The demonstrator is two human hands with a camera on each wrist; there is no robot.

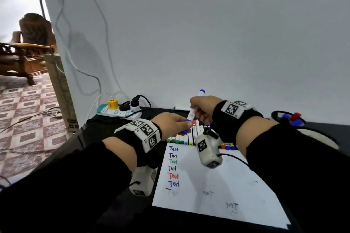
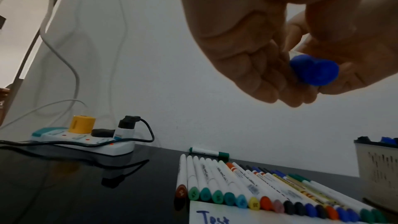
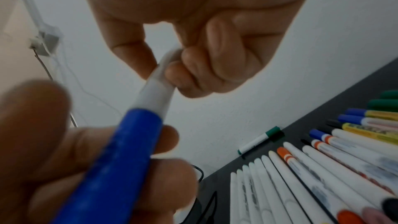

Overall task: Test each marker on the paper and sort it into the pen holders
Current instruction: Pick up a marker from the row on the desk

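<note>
A white marker (image 1: 192, 114) with a blue cap (image 1: 186, 129) is held slanted in the air above the row of markers (image 1: 181, 139). My right hand (image 1: 198, 110) grips its white barrel (image 3: 158, 81). My left hand (image 1: 184, 122) pinches the blue cap (image 2: 314, 70), which sits against the barrel in the right wrist view. The paper (image 1: 217, 191) lies below with "Test" written several times in blue, black, green and red. A white mesh pen holder (image 2: 376, 169) with markers in it stands at the right, and a black-rimmed holder (image 1: 275, 114) holds blue and red caps.
A green-capped marker (image 2: 208, 152) lies apart by the wall behind the row. A power strip (image 1: 117, 112) with plugs and cables sits at the back left of the dark table (image 2: 86, 193). The wall stands close behind.
</note>
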